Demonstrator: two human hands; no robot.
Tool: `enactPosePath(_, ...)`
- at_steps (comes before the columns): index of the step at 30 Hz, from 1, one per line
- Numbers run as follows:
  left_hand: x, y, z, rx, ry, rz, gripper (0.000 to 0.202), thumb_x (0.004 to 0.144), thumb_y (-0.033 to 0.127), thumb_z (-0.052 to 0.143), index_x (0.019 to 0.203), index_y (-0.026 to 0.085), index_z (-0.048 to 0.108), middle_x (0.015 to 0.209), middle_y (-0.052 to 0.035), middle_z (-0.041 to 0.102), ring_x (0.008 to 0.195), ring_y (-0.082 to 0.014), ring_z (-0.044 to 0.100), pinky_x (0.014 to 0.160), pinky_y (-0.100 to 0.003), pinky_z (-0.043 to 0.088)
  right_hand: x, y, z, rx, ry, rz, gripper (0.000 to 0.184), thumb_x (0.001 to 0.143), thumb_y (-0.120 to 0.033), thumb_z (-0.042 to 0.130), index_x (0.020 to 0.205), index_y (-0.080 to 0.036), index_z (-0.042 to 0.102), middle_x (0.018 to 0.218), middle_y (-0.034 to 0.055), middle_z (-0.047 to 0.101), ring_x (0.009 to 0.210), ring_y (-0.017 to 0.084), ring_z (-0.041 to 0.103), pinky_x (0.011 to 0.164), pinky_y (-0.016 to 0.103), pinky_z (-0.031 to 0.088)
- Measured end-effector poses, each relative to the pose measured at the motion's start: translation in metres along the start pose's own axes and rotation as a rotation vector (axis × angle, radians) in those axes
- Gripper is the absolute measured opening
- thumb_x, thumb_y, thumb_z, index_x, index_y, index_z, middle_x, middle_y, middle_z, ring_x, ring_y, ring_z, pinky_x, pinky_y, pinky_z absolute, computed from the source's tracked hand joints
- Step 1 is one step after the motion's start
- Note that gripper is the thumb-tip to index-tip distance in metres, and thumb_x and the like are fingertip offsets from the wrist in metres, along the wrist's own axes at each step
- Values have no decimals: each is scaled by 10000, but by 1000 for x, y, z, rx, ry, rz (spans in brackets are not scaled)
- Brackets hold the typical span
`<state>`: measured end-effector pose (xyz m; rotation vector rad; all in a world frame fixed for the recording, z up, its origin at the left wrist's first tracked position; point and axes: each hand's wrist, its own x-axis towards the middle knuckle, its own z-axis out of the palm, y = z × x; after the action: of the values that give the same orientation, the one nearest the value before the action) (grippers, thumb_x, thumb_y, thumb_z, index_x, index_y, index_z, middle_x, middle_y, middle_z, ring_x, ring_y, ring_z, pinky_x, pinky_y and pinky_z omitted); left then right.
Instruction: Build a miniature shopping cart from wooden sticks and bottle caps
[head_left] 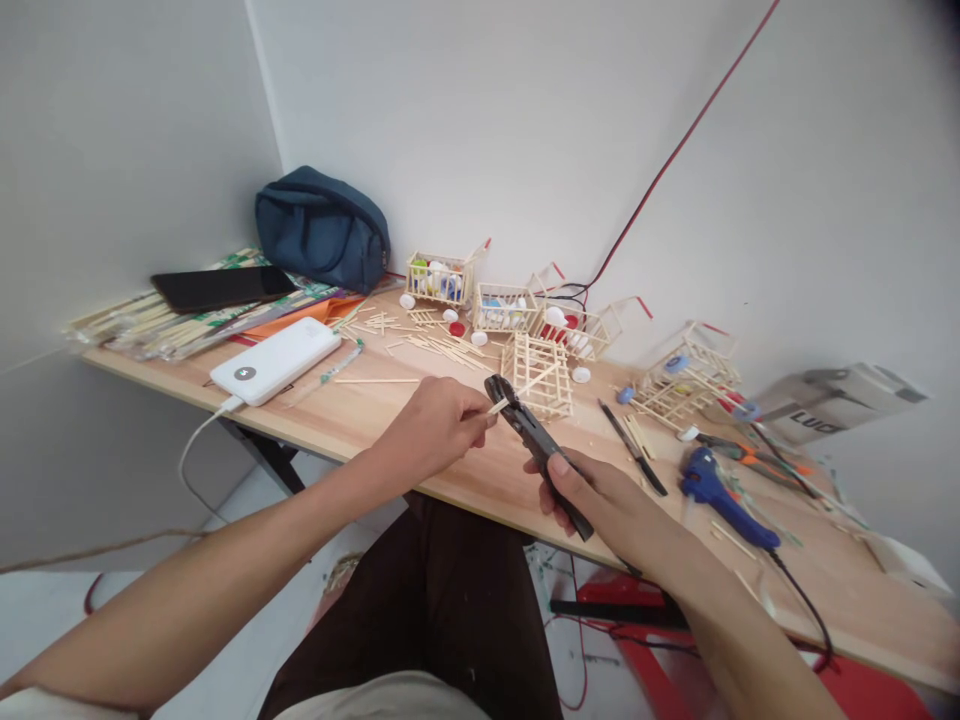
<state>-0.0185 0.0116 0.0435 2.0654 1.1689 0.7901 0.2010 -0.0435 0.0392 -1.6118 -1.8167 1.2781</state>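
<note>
My left hand (439,425) pinches a thin wooden stick (499,405) above the wooden table (480,470). My right hand (600,500) is wrapped round the black handles of cutting pliers (536,435), whose jaws sit at the tip of the stick. Just behind the pliers stands a small open stick frame (540,375). Loose sticks (442,345) lie scattered further back.
Several small stick carts (442,278) with bottle-cap wheels line the wall. A blue glue gun (724,495), a black knife (634,445), a white power bank (274,360), a phone (221,288), a navy pouch (322,230) and a grey box (832,400) sit around.
</note>
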Motion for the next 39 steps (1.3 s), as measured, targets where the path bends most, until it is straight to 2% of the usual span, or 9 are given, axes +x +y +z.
enactPosePath(5, -1, -4, -1, 14, -6, -6, 300, 816, 213, 540, 536, 152, 628, 509, 5, 630, 477, -100, 567, 517, -200, 372, 1, -2, 5, -168, 86, -11, 578, 891, -678, 372, 947, -159, 622, 650, 27, 606, 506, 125, 514, 469, 243, 367)
enactPosePath(9, -4, -9, -3, 9, -25, -29, 334, 823, 255, 543, 512, 160, 619, 484, 7, 612, 475, -109, 554, 518, -218, 350, 4, -1, 12, -232, 133, -16, 524, 888, -659, 396, 822, -184, 606, 620, 21, 612, 498, 133, 521, 471, 247, 366)
enactPosePath(16, -12, -23, -7, 106, 14, -41, 289, 781, 185, 523, 499, 160, 583, 499, 1, 604, 526, -119, 545, 576, -236, 339, 22, -8, 27, -364, 75, -64, 550, 900, -680, 320, 688, -210, 512, 598, 23, 595, 540, 158, 547, 526, 261, 362)
enactPosePath(22, -8, -49, -13, 209, 74, -86, 283, 758, 180, 496, 477, 171, 527, 469, 0, 542, 486, -120, 469, 557, -258, 293, 54, -18, 40, -512, 75, -111, 576, 919, -666, 277, 636, -213, 493, 565, 54, 609, 569, 191, 580, 565, 281, 359)
enactPosePath(24, -6, -58, -15, 230, 80, -91, 277, 744, 176, 502, 467, 172, 514, 459, 0, 534, 479, -121, 458, 554, -258, 293, 64, -19, 43, -500, 54, -95, 612, 913, -682, 263, 584, -215, 484, 509, 57, 590, 522, 187, 572, 541, 280, 356)
enactPosePath(28, -4, -72, -14, 183, 67, -119, 290, 765, 212, 505, 486, 171, 569, 497, -17, 603, 518, -137, 527, 576, -246, 342, 77, -19, 44, -466, 11, -24, 669, 888, -724, 260, 518, -214, 486, 462, 69, 581, 451, 176, 551, 497, 280, 346)
enactPosePath(34, -2, -75, -12, 134, 65, -129, 290, 759, 210, 512, 483, 170, 591, 469, -25, 607, 505, -145, 560, 583, -243, 387, 79, -28, 39, -557, -17, -41, 637, 898, -697, 272, 505, -225, 439, 451, 71, 575, 438, 179, 548, 482, 281, 337)
enactPosePath(39, 0, -74, -12, 88, 55, -181, 275, 746, 192, 528, 478, 172, 586, 458, -26, 606, 480, -137, 563, 546, -229, 405, 84, -25, 41, -599, 2, -78, 638, 927, -640, 269, 512, -212, 496, 484, 79, 606, 465, 180, 564, 518, 283, 365)
